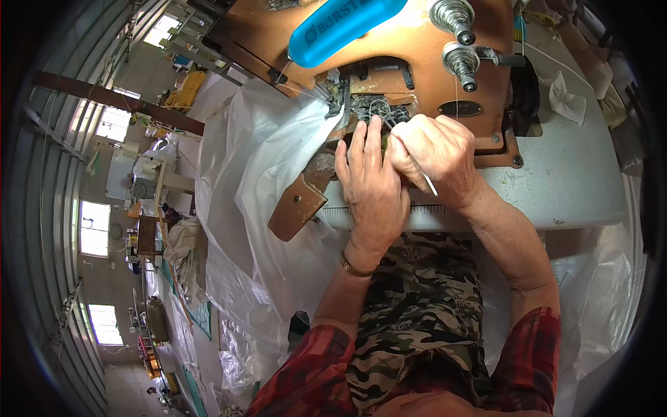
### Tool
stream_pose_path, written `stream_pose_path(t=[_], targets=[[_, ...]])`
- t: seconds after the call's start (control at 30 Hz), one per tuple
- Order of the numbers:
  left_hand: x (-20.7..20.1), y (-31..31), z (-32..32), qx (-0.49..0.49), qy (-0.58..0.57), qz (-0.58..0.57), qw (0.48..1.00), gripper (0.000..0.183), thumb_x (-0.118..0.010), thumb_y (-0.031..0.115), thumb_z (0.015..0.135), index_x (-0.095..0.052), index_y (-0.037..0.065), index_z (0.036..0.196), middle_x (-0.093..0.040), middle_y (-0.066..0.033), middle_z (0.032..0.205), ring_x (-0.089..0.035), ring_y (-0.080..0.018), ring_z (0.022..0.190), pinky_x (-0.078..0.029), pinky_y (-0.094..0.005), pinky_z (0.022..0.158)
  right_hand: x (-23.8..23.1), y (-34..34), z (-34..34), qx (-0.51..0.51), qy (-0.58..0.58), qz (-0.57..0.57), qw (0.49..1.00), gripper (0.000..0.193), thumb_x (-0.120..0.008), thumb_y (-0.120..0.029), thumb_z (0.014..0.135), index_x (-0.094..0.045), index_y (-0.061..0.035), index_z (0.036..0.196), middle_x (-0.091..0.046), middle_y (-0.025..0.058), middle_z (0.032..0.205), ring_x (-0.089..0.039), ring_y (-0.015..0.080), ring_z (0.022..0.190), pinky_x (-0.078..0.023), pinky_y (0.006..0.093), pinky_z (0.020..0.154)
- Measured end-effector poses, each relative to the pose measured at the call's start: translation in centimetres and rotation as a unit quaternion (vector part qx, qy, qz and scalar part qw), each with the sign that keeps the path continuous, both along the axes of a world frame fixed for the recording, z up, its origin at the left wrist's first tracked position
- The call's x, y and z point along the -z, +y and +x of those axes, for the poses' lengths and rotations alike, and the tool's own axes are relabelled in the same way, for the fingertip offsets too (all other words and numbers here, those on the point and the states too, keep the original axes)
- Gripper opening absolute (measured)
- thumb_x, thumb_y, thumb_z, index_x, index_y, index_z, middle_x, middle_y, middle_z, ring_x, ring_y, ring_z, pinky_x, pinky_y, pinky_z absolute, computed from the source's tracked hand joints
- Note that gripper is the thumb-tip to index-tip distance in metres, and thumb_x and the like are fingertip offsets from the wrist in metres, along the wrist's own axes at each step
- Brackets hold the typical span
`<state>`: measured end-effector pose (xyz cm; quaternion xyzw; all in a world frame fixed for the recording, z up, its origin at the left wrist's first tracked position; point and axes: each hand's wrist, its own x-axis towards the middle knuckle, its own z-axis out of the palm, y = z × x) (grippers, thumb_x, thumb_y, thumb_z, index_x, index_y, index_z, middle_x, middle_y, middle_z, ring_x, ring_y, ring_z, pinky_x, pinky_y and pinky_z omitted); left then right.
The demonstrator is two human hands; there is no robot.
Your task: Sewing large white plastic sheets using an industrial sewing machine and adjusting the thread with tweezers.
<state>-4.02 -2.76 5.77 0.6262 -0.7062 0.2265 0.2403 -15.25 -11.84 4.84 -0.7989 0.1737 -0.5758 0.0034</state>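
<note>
An orange-brown overlock sewing machine (410, 42) stands before me, its front opened onto a dark, lint-covered looper mechanism (375, 109). My left hand (372, 191) is open, fingers stretched flat with their tips at the mechanism's lower edge. Closed in a tight pinch beside it, my right hand (438, 156) grips a thin pale tool (429, 182). Only the tool's back end shows below the fist; its tip is hidden, so its exact kind is unclear. A hinged brown cover (297, 206) hangs swung out to the left of my left hand.
White sheer fabric (267, 167) drapes from the machine's left side. Two metal thread tensioners (460, 59) and a bright blue panel (344, 31) sit on top. A ruler strip (340, 210) runs along the grey table edge (556, 201). Crumpled white paper (566, 99) lies at right.
</note>
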Motion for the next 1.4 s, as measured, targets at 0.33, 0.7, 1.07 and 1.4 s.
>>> stream_pose_path(t=[0.33,0.7,1.07,1.4], targets=[[5.0,3.1,2.4,0.051,0.137,-0.028,0.989,0.039,-0.064,0.004,0.085,-0.057,-0.005,0.123,-0.059,-0.0183,0.124,-0.058,-0.0334,0.111,-0.045,-0.0434,0.095,-0.6,0.3,-0.4,-0.034,-0.036,-0.085,0.995,0.018,-0.068,-0.018,0.076,-0.061,-0.0054,0.086,-0.056,0.0025,0.073,-0.057,0.0158,0.06,-0.04,0.0297,0.05],[5.7,2.5,2.8,0.062,0.174,-0.03,0.982,0.037,-0.064,0.006,0.086,-0.057,-0.004,0.121,-0.06,-0.0189,0.12,-0.057,-0.0333,0.111,-0.045,-0.0417,0.094,0.2,3.4,-6.4,-0.021,0.013,-0.157,0.987,0.027,-0.073,-0.004,0.068,-0.061,-0.0064,0.093,-0.062,0.0012,0.072,-0.058,0.0166,0.058,-0.043,0.0299,0.052],[6.1,2.6,2.9,0.054,0.153,-0.036,0.986,0.035,-0.062,0.009,0.088,-0.058,-0.004,0.121,-0.061,-0.0162,0.119,-0.057,-0.0315,0.111,-0.044,-0.0422,0.097,0.6,1.0,-21.6,0.292,0.248,-0.003,0.924,0.013,-0.069,-0.009,0.076,-0.064,-0.0083,0.088,-0.052,0.0052,0.072,-0.056,0.0222,0.065,-0.043,0.0354,0.06],[6.1,2.5,2.8,0.055,0.152,-0.045,0.986,0.034,-0.061,0.009,0.088,-0.058,-0.003,0.12,-0.061,-0.0168,0.118,-0.057,-0.0322,0.111,-0.044,-0.0426,0.096,1.6,1.0,-24.6,0.279,0.3,0.013,0.912,0.016,-0.065,-0.009,0.082,-0.065,-0.0052,0.097,-0.057,0.0068,0.079,-0.057,0.024,0.07,-0.043,0.0366,0.064]])
